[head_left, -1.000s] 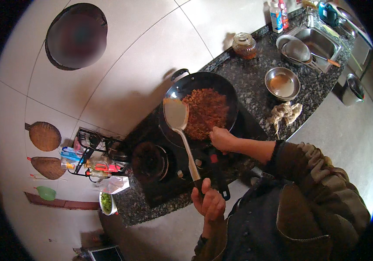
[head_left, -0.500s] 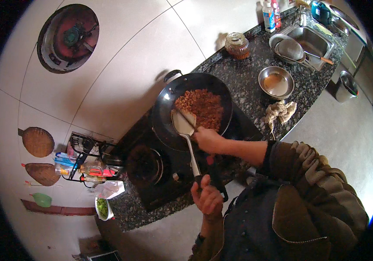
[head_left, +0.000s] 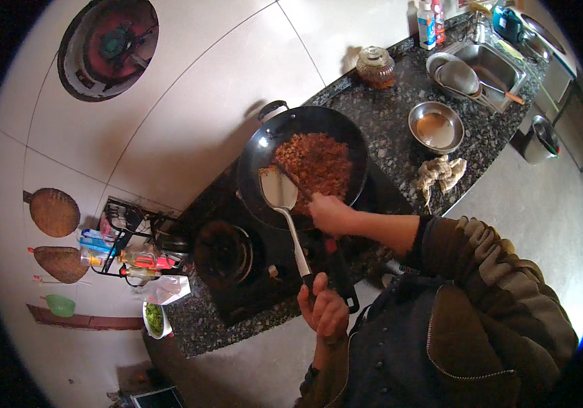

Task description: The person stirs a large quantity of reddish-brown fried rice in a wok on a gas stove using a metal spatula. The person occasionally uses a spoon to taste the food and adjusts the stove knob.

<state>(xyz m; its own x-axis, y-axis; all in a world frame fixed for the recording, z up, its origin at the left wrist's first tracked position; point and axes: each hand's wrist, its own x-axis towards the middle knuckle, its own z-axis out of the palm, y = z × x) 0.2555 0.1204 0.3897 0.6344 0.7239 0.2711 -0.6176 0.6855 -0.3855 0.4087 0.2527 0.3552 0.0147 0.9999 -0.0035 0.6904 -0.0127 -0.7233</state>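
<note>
The left hand (head_left: 324, 311) curls its fingers around the dark grip of a metal spatula (head_left: 278, 188), which slants up and away into the wok (head_left: 253, 194). The right hand (head_left: 333, 215) is closed on a thin dark stick (head_left: 293, 179), holding it over the wok's near rim so that it runs along the right edge of the spatula's blade. Whether stick and blade touch is hard to tell. The food (head_left: 315, 160) lies in the wok, heaped toward the right, leaving a band of black wall showing on the left around the blade. A long black handle (head_left: 344, 279) with a red patch points toward the person, its end just beside the left hand. The wok's far loop handle (head_left: 272, 109) sits close to the tiled wall, so room there is tight; to the right, a stretch of worktop (head_left: 393, 129) separates the rim from a round steel bowl (head_left: 434, 109).

The food is reddish brown and crumbly; the wok is deep, round and glossy. The spatula's blade is broad, with a smeared pale face. The worktop is speckled dark stone, bearing a crumpled pale cloth (head_left: 441, 173) near its front edge and a ribbed glass jar (head_left: 376, 66) by the wall.
</note>
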